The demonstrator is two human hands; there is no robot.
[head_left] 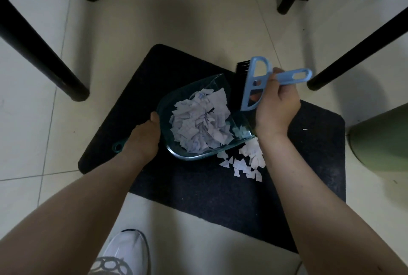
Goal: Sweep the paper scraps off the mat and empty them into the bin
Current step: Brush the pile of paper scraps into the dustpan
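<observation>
My left hand (144, 140) is wrapped tight around the handle of the dustpan (205, 120); the end of that handle pokes out past my hand toward the lower left; the pan's long way runs from there up and to the right, and its wide open mouth points to the upper right, toward the brush. The pan is clear and blue-green; it sits over the dark mat (220, 182) and it is tipped a little, but I cannot tell if it is touching the mat. A big heap of paper scraps (199, 124) lies inside the pan.

My right hand (276, 107) is shut tight on the handle of the light blue brush (256, 82); the handle points to the right, with its loop end sticking out past my fingers; the black bristles (244, 66) are on the left side of the brush head, just beside the pan's mouth; the brush head runs up and down.

A small pile of loose scraps (245, 162) is on the mat, just beside the right edge of the pan and close under my right wrist.

The mat lies slanted on pale floor tiles (35, 133). Black furniture legs (39, 54) stand around it on the left, at the top and on the right. The green bin (382, 142) is at the right edge, just beside the mat. My white shoe (128, 250) is at the bottom.
</observation>
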